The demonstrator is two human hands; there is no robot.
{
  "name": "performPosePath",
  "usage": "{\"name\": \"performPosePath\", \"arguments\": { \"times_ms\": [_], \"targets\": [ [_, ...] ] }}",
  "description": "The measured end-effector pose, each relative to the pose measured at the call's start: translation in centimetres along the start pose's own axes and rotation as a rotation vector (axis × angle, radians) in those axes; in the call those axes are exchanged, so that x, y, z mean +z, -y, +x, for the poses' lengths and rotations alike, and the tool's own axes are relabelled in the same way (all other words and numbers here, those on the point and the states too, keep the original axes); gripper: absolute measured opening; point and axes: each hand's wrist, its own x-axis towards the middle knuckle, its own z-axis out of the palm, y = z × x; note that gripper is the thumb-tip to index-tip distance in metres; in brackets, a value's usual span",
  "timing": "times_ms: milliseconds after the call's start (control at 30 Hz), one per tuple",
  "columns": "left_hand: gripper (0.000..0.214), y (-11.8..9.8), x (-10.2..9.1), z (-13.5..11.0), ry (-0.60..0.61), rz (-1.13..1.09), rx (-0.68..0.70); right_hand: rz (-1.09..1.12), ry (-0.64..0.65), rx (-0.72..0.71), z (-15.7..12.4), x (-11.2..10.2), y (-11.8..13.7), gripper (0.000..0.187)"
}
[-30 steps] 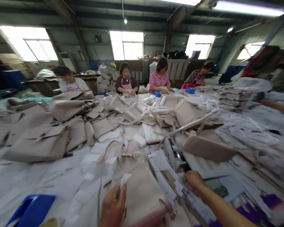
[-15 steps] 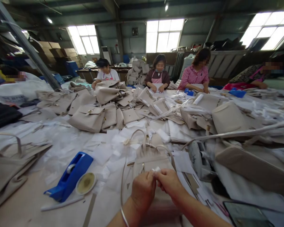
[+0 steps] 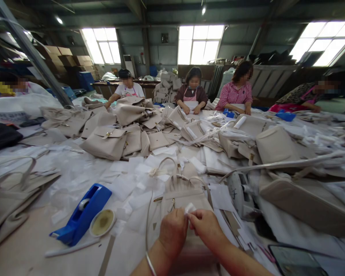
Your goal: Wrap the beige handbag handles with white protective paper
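Note:
Both of my hands meet over a beige handbag (image 3: 186, 194) lying in front of me, its handles pointing away. Between my fingertips is a small piece of white wrapping (image 3: 189, 207), thin like foam or paper. My left hand (image 3: 174, 234) is closed, with a bangle on its wrist, and grips the wrapping from the left. My right hand (image 3: 204, 226) pinches the same piece from the right. What lies under the wrapping is hidden by my fingers. A zip pull (image 3: 173, 201) hangs on the bag just beyond my left hand.
On the left stand a blue tape dispenser (image 3: 83, 214) and a tape roll (image 3: 102, 223). A grey dispenser (image 3: 243, 195) is at right, near a dark flat screen-like object (image 3: 301, 260). Beige bags (image 3: 109, 142) are heaped across the table, with several people working beyond.
More of the white wrapping now shows above my fingertips, and my right hand has shifted slightly. The view has moved a little. Across the table, the person in white reaches out to the left.

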Motion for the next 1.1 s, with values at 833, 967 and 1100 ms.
{"name": "performPosePath", "arguments": {
  "times_ms": [833, 967, 1100],
  "targets": [
    [0.036, 2.5, -3.7, 1.2, 0.438, -1.418, -0.702, 0.122, 0.121, -0.318, 2.3, 0.4, 0.5, 0.011],
    [0.036, 2.6, -3.5, 1.2, 0.387, -1.548, -0.765, 0.094, 0.147, -0.286, 2.7, 0.5, 0.6, 0.014],
    [0.038, 2.5, -3.2, 1.2, 0.362, -1.660, -0.848, 0.147, 0.282, -0.427, 3.1, 0.5, 0.6, 0.030]
  ]
}}
